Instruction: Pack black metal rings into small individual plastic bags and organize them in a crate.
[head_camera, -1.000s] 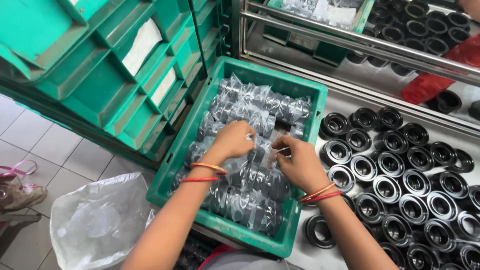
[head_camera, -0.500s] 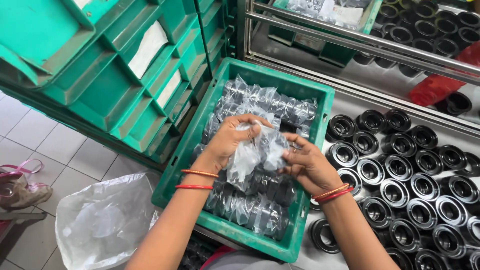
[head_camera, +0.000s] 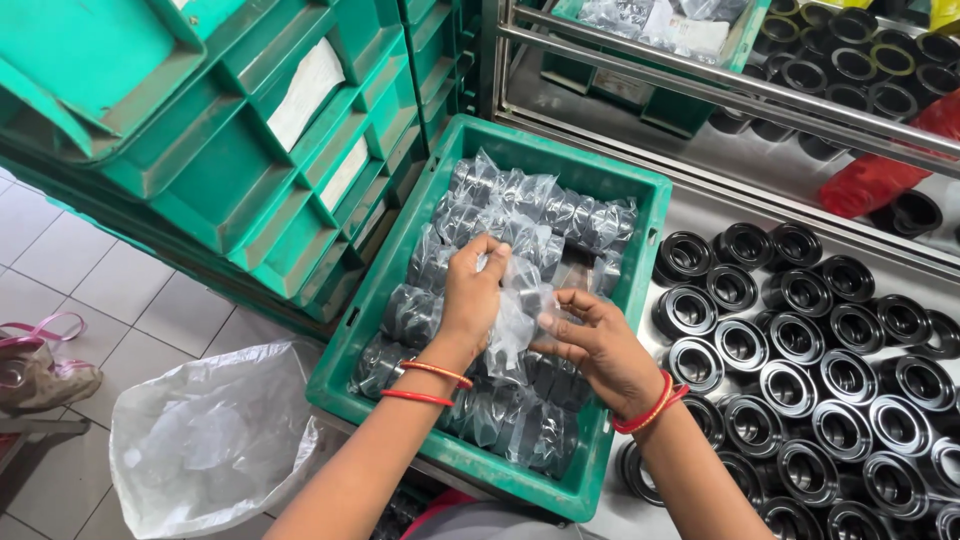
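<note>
Head view: both hands work over a green plastic crate (head_camera: 655, 215) filled with black ring parts sealed in clear bags (head_camera: 530, 200). The left hand (head_camera: 470, 300) is closed around the top of a clear plastic bag (head_camera: 512, 325), fingers curled over its upper edge. The right hand (head_camera: 595, 345) pinches the same bag from the other side with thumb and fingertips, the remaining fingers half bent. The bag hangs between the 2 hands, just above the packed parts in the crate's middle; whether it holds a part I cannot tell. Right of the right hand, bare black rings (head_camera: 820, 350) lie in rows on a metal table (head_camera: 690, 205). Left of the left hand, green crates (head_camera: 250, 150) stand stacked. Below the left forearm, a large clear sack (head_camera: 200, 440) sits on the tiled floor (head_camera: 90, 270).
</note>
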